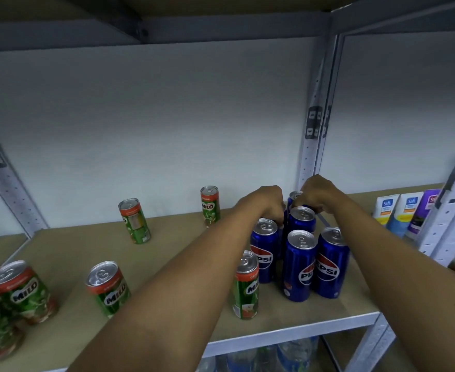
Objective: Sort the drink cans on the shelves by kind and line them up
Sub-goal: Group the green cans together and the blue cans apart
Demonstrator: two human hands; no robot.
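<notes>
Several blue Pepsi cans stand clustered at the right of the beige shelf (167,264), three in front (300,267) and more behind. Both arms reach over them to the back of the cluster. My left hand (266,202) curls down behind the left Pepsi can (264,251), its fingers closed on a mostly hidden blue can. My right hand (318,194) grips the top of the rearmost Pepsi can (294,196), just above another Pepsi can (302,220). Green-and-red Milo cans stand scattered: one beside the Pepsi cans (246,287), two far back (135,221) (210,208), one at front (108,288).
More Milo cans (22,291) crowd the shelf's left front corner. A perforated grey upright (311,146) rises behind the Pepsi cans. Tubes (409,210) stand on the neighbouring shelf to the right. Plastic bottles (288,353) show below the white front rail (301,328).
</notes>
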